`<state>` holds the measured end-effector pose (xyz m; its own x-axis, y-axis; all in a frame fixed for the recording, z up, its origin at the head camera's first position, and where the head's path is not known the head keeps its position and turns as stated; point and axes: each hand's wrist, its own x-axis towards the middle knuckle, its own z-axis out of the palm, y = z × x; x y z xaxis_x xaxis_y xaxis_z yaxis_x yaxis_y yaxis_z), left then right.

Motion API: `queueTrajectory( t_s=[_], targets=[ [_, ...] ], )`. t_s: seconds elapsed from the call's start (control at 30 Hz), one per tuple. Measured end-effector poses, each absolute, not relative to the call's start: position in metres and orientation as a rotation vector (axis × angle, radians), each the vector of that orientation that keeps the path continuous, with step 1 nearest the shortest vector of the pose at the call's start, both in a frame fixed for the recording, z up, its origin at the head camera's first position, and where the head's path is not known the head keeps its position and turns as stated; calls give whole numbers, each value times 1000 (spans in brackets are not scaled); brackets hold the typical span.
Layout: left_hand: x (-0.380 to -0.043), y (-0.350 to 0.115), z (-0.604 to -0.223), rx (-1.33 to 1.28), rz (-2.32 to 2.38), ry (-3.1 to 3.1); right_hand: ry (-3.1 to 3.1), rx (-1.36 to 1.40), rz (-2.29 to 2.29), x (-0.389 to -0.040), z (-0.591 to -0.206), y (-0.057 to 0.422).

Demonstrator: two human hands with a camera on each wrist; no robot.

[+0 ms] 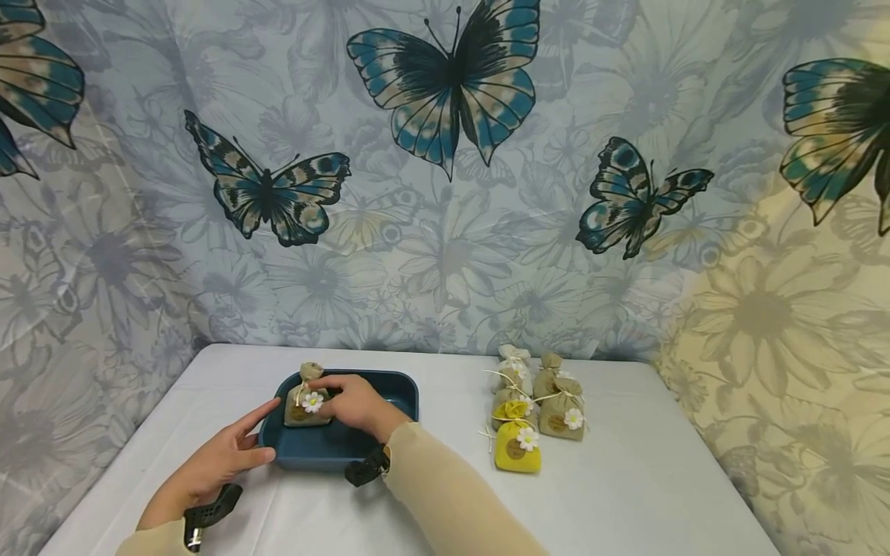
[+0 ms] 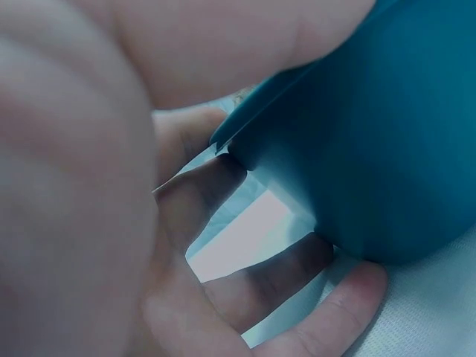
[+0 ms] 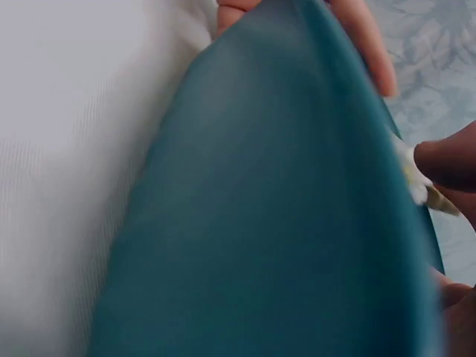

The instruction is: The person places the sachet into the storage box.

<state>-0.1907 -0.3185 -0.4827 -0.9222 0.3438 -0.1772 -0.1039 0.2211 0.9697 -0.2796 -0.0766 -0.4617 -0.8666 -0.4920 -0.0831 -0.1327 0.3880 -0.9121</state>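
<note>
A blue tray [image 1: 327, 452] lies on the white table toward the left in the head view. Inside its left part stands a beige drawstring sachet [image 1: 299, 413] with a white daisy and a tied neck. My right hand [image 1: 358, 401] reaches over the tray and pinches this sachet between thumb and fingers. In the right wrist view the tray wall [image 3: 245, 171] hides most of the sachet, and a bit of the daisy [image 3: 410, 175] shows by the thumb. My left hand [image 1: 212, 463] touches the tray's left side, its fingertips [image 2: 364, 282] spread along the outer wall.
To the right a group of sachets stands on the table: a yellow sachet [image 1: 518, 455] in front, a beige sachet [image 1: 562, 417] beside it, and several more behind. A butterfly-printed cloth [image 1: 452, 293] hangs along the table's back edge.
</note>
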Motion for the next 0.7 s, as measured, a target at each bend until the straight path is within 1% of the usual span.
queueTrajectory(
  t_s=[0.7],
  targets=[
    [-192, -320, -488, 222, 1747, 2164, 1939, -600, -1657, -283, -431, -22]
  ],
)
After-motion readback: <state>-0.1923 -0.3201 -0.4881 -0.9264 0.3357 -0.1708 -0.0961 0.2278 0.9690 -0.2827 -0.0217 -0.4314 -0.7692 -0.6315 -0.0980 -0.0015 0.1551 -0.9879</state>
